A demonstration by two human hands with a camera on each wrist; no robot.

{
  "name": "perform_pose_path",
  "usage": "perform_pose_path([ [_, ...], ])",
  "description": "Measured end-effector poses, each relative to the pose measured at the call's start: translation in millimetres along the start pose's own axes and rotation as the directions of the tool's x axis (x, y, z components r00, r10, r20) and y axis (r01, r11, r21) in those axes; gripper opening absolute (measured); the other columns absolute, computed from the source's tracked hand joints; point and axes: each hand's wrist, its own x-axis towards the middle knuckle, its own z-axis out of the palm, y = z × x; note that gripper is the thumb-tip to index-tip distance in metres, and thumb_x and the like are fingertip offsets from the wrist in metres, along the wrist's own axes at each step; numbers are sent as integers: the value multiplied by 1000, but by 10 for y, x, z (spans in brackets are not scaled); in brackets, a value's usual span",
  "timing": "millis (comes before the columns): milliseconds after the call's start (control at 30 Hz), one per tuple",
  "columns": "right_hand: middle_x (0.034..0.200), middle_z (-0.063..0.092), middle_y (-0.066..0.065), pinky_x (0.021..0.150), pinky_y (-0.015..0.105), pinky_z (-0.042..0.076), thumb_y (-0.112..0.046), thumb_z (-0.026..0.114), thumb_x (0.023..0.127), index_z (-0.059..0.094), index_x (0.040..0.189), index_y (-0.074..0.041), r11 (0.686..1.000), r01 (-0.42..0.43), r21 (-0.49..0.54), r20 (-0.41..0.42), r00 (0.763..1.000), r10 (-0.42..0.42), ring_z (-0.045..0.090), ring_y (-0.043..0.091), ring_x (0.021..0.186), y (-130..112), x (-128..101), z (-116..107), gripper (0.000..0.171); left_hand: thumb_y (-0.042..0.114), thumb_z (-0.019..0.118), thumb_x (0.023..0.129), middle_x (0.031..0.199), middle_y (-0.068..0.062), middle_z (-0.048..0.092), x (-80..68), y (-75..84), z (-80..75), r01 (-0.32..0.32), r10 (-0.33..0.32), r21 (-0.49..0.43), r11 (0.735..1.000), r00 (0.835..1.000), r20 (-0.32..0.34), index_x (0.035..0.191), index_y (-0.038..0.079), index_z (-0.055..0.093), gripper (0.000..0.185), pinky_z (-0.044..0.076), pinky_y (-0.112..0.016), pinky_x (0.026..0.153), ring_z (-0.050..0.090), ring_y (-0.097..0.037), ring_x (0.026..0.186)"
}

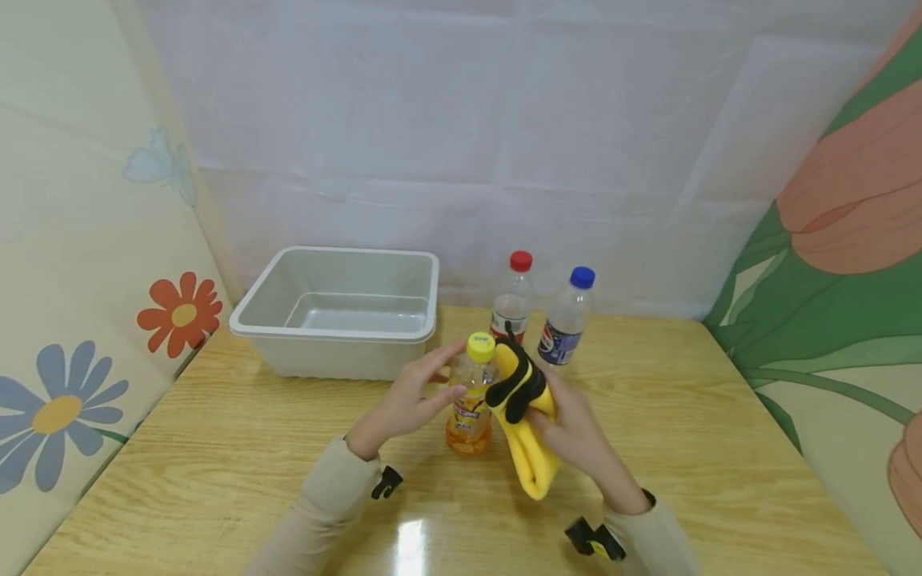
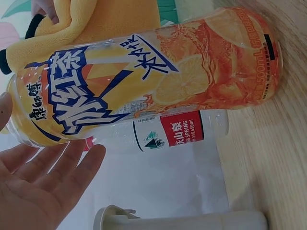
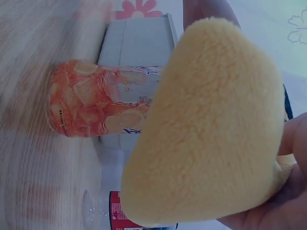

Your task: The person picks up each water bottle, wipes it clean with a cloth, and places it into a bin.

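An iced tea bottle [image 1: 470,424] with a yellow cap stands upright on the table, orange at its base. My left hand [image 1: 415,400] is beside its upper part, thumb on the near side. In the left wrist view the fingers [image 2: 72,175] reach out fairly straight by the bottle's shoulder; whether they touch it I cannot tell. My right hand [image 1: 569,420] grips a folded yellow plush cloth [image 1: 529,456] with black trim, held right next to the bottle. Close up, the cloth [image 3: 206,124] hides the bottle's upper part in the right wrist view.
Behind stand a red-capped water bottle [image 1: 511,308] and a blue-capped Pepsi bottle [image 1: 565,324]. A light grey plastic bin [image 1: 334,356] sits at the back left of the wooden table [image 1: 216,480]. White sheeting [image 1: 461,120] hangs along the back.
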Motion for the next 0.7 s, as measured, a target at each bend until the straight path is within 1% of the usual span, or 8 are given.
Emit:
perform_pose_path([
  [100,101,62,15,67,36,49,11,66,68,46,129,-2,1000,16,-10,4,1000,-16,56,19,77,-9,21,12,65,2,61,84,126,-22,49,-3,-8,-6,0,0,-4,1000,1000,8,134,-8,34,57,54,-32,78,54,-32,105],
  [167,96,62,13,64,34,49,11,65,68,47,126,-1,1000,12,-8,16,1000,-12,55,18,75,-19,25,24,62,3,61,85,126,-22,48,-4,-9,-10,2,-2,-4,1000,1000,11,134,-8,34,57,54,-31,78,54,-31,105],
  [267,97,62,13,66,34,49,11,63,69,48,125,-1,1000,-8,-5,36,999,8,54,17,76,-34,32,40,59,2,60,85,126,-22,49,-2,-16,-10,-2,2,-4,1000,1000,15,134,-8,34,57,54,-31,78,54,-31,105],
  [367,99,61,14,68,35,49,11,63,70,48,125,0,999,-23,-22,53,998,24,55,18,79,-50,41,53,58,1,60,85,125,-23,49,2,-19,-9,-12,12,0,1000,1000,18,134,-9,34,57,54,-32,77,55,-32,104],
  [567,105,60,17,70,38,50,10,63,70,49,124,2,998,-37,-58,54,998,40,56,22,81,-99,62,53,57,1,61,84,129,-24,46,13,1,-24,-26,25,17,1000,999,22,133,-10,35,56,55,-32,76,54,-33,104],
  [700,101,60,17,69,38,50,11,62,69,50,122,3,997,-42,-69,60,997,46,55,22,79,-113,79,66,55,2,62,84,130,-25,45,16,12,-31,-22,21,28,999,999,25,133,-10,35,57,55,-32,75,54,-33,105],
])
